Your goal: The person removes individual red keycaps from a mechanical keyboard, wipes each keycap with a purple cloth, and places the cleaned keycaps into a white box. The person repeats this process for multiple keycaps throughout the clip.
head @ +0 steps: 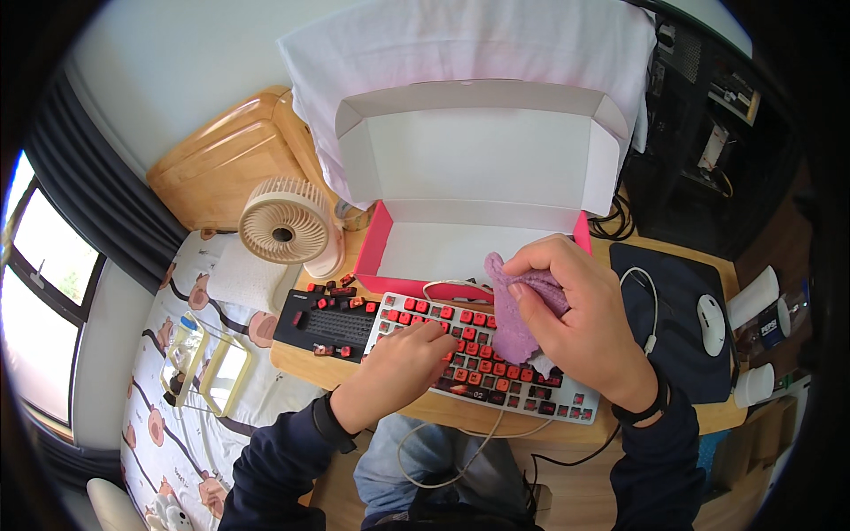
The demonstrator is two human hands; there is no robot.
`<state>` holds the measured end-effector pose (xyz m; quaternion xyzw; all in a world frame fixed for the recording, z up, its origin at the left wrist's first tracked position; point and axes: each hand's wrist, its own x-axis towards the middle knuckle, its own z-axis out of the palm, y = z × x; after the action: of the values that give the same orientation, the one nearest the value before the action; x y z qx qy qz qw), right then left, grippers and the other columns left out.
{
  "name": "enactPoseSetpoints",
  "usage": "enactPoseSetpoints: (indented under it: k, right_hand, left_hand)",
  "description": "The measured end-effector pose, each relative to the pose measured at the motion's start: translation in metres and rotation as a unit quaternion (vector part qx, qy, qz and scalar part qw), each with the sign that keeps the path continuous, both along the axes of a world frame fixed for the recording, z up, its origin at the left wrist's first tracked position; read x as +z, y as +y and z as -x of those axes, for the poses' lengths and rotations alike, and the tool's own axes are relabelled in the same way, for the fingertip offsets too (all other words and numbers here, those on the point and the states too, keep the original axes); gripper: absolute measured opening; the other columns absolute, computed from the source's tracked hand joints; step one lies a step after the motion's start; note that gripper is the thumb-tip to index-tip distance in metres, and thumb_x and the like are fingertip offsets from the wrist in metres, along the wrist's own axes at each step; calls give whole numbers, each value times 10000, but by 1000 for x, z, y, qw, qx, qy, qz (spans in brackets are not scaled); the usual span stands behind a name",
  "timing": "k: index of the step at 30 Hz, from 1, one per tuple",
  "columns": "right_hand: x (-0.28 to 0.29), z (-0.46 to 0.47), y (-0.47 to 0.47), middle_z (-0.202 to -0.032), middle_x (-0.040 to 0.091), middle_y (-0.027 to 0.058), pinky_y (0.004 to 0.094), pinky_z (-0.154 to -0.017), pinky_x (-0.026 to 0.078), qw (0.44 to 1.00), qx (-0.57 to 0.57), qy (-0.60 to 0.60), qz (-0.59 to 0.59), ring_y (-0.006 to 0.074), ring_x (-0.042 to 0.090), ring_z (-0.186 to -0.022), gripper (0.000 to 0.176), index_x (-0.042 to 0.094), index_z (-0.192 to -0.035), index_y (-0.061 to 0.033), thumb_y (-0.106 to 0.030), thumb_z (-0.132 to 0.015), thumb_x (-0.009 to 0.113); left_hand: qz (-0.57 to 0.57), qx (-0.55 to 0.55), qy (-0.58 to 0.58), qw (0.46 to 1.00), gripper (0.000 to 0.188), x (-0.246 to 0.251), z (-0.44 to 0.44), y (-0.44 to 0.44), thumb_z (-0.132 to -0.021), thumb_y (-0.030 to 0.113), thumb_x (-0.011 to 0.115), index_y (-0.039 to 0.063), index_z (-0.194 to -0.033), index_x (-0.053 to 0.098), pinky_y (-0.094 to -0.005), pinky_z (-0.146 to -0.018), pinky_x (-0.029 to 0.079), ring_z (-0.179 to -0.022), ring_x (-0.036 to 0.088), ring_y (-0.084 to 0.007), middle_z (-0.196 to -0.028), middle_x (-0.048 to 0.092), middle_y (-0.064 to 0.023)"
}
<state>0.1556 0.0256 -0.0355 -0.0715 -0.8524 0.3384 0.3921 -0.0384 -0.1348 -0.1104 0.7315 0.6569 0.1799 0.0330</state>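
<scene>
A white mechanical keyboard [576, 396] with red and black keycaps lies at a slant on the wooden desk before me. Several of its keys lack caps, so bare switches show. In my right hand [588, 318] a purple cloth [512, 325] is pinched between thumb and fingers above the keyboard's right half. My left hand [404, 365] rests over the keyboard's left half with fingers curled. Its fingertips are hidden, so whether it grips anything cannot be told. Left of the keyboard is a dark keycap tray [332, 328] with loose keycaps on and around it.
Behind the keyboard stands an opened pink-and-white box [465, 249]. A cream desk fan [284, 229] is left of it. At right, a white mouse [712, 325] sits on a dark mouse pad [641, 312], near a computer case [710, 146]. A loose cable [431, 486] hangs over my lap.
</scene>
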Motion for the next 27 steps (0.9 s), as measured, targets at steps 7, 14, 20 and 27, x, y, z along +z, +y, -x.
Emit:
enactPoseSetpoints:
  k: [7, 14, 20, 27]
  right_hand:
    - [-4, 2, 1, -993, 691, 120, 314, -776, 554, 999, -1, 37, 2, 240, 704, -875, 181, 635, -1066, -3, 66, -902, 671]
    - [0, -1, 2, -1042, 691, 125, 345, -784, 584, 1000, 5, 17, -1, 285, 720, -921, 160, 621, -1076, -13, 39, -929, 659]
    - [-5, 2, 2, -970, 683, 111, 298, -759, 536, 999, -2, 48, -2, 218, 688, -836, 196, 645, -1054, -4, 86, -881, 673]
    - [-1, -2, 3, -1041, 687, 127, 344, -782, 582, 1000, 5, 19, -7, 289, 721, -920, 160, 618, -1076, -16, 38, -931, 658]
  left_hand:
    - [6, 25, -8, 1000, 193, -2, -7, -1, -802, -1, 703, 27, -972, 616, -439, -793, 550, -926, 652, -330, -917, 604, -126]
    - [-3, 61, 1, 998, 190, -4, -17, -1, -826, 42, 725, 47, -989, 628, -444, -805, 536, -930, 648, -339, -921, 626, -121]
    - [-4, 51, 14, 999, 173, -5, -16, -2, -816, 17, 707, 45, -968, 630, -441, -793, 538, -916, 645, -335, -911, 619, -122]
    - [17, 44, -21, 999, 130, -1, -8, -3, -844, 55, 726, 39, -967, 689, -435, -770, 557, -904, 675, -325, -908, 652, -105]
